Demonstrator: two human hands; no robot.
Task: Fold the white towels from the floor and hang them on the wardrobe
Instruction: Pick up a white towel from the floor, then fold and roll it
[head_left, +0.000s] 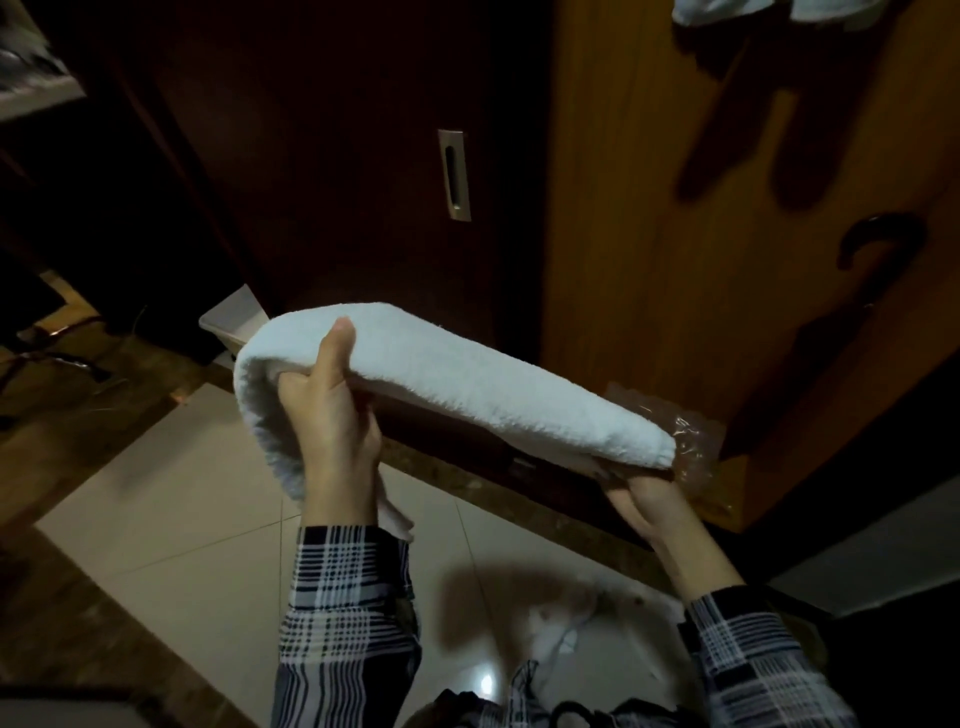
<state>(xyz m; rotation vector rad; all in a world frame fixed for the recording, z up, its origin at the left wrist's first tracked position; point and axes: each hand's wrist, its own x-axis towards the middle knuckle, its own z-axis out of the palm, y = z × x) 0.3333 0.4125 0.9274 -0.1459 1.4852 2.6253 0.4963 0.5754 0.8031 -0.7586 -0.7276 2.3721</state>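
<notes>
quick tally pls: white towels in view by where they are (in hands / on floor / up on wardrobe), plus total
In hands: 1, folded towel, left hand at one end, right hand under the other
On floor: 1, blurred towel on floor
On wardrobe: 1 white cloth at top edge, cropped, count unsure
Total: 3

My view is dim overall, and the upper left of the frame sinks almost to black. The brightest thing is the white towel (457, 384) at centre, evenly lit without glare. A small hot glint sits on the glossy floor tiles (208, 519) at bottom centre, beside a soft, blurred shadow. Darker shadows fall on the orange wardrobe door (649, 234) at upper right. Straight edges bow toward the corners, and the frame edges look smeared and soft.
</notes>
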